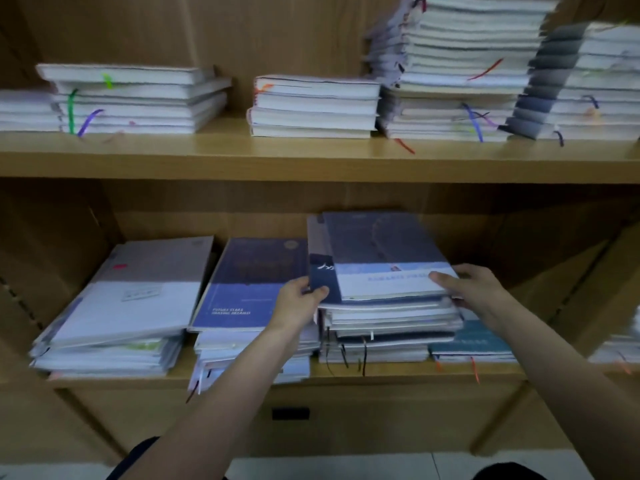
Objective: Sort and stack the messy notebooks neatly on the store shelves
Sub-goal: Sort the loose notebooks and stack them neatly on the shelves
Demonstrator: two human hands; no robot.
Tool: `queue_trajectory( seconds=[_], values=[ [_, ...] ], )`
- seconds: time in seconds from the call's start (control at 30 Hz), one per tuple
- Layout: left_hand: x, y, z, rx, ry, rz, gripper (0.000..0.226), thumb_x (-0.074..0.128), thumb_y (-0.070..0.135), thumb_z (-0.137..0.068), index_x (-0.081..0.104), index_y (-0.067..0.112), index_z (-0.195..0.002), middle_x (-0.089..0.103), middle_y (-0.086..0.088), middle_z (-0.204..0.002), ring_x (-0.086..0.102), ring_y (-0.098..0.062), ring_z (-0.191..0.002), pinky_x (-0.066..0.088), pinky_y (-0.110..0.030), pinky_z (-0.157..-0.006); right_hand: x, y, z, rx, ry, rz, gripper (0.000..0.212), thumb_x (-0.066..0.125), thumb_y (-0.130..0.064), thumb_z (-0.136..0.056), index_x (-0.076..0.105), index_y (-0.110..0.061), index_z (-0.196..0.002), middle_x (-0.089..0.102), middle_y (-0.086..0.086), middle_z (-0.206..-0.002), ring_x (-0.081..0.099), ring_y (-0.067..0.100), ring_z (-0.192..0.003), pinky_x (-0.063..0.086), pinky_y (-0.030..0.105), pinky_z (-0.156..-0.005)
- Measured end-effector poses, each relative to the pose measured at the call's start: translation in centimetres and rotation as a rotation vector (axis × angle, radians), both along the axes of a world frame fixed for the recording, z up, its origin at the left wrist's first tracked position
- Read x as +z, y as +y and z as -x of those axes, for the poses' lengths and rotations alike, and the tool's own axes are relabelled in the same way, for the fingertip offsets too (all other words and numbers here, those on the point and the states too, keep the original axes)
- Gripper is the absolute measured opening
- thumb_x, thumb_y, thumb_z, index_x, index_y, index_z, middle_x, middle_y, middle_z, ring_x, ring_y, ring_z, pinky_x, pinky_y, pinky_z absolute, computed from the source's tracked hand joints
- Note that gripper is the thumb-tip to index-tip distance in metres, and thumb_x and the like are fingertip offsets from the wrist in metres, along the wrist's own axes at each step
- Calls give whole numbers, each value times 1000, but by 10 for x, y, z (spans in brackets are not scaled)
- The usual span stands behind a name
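On the lower shelf (346, 377) stands an uneven stack of notebooks (388, 327). Its top notebook (381, 247) has a grey-blue cover with a white band. My left hand (299, 301) grips the stack's left edge, thumb on a dark blue cover. My right hand (471, 285) grips the right edge of the top notebooks, thumb on the white band. Left of it lies a stack topped by a dark blue notebook (252, 282). Further left is a stack topped by a grey-and-white notebook (138, 289). A teal notebook (474, 341) lies low at the right.
The upper shelf (311, 157) carries several stacks of white-edged notebooks with coloured ribbon markers; the tall stack (460, 67) at the right leans. Wooden side panels close in the lower compartment. Below the shelf is a wooden front panel, then white floor tiles (329, 465).
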State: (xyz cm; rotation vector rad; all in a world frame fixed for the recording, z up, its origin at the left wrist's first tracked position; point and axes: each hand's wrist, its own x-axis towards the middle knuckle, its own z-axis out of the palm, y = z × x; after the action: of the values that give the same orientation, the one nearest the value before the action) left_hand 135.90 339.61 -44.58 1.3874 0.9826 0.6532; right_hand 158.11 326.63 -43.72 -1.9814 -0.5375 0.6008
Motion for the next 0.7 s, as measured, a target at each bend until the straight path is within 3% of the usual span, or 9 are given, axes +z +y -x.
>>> queue_trajectory(
  seconds=[0.1,0.2,0.27,0.33,0.4,0.53,0.63,0.7],
  values=[
    [2,7,-2,72,-77,120,34,49,9,-97,50,-3,-129,54,-8,-128,52,-24,-115,41,-31,-89,-5,4,-7,-96,41,-78,46,73,-23,-81,54,6,-112,57,24,-121,56,36,-110,47,48,-95],
    [7,16,-1,69,-234,246,24,42,7,-99,58,-5,-112,63,-13,-105,60,-23,-93,49,-30,-76,-6,5,-9,-109,43,-123,27,65,-18,-88,54,5,-96,55,31,-120,58,34,-97,52,39,-77],
    [14,16,0,-11,-242,260,21,48,14,-98,62,0,-104,66,-10,-92,62,-20,-84,51,-28,-73,-6,4,-10,-99,63,-156,21,61,-16,-92,54,2,-100,57,29,-119,56,29,-92,49,28,-64],
    [15,17,-3,-88,-141,191,25,54,18,-94,63,0,-109,69,-10,-97,64,-20,-89,53,-33,-83,-4,2,-10,-65,74,-163,26,60,-14,-92,55,3,-110,56,27,-121,56,26,-88,46,25,-60],
    [13,21,-8,-96,-18,54,35,58,17,-92,58,-3,-121,66,-13,-113,61,-25,-105,47,-38,-95,0,0,-8,-25,59,-146,28,60,-13,-92,54,0,-115,55,25,-124,55,21,-84,47,26,-63],
    [10,20,-16,-102,239,-188,46,52,25,-96,49,-1,-134,50,-14,-137,47,-29,-125,38,-37,-103,11,1,4,98,-143,-14,37,57,-16,-94,53,0,-127,57,8,-116,55,24,-98,45,35,-82],
    [3,12,-17,-126,243,-106,50,39,29,-101,32,8,-145,33,-5,-150,32,-26,-137,28,-35,-109,17,3,18,194,-393,150,40,54,-22,-95,47,-9,-132,57,12,-127,53,30,-113,41,33,-84],
    [-6,6,-14,-134,157,44,48,33,33,-102,33,12,-145,36,-4,-149,37,-25,-134,31,-39,-109,14,0,22,220,-472,200,53,52,-27,-96,33,-11,-144,45,10,-142,43,29,-128,37,31,-93]
  ],
)
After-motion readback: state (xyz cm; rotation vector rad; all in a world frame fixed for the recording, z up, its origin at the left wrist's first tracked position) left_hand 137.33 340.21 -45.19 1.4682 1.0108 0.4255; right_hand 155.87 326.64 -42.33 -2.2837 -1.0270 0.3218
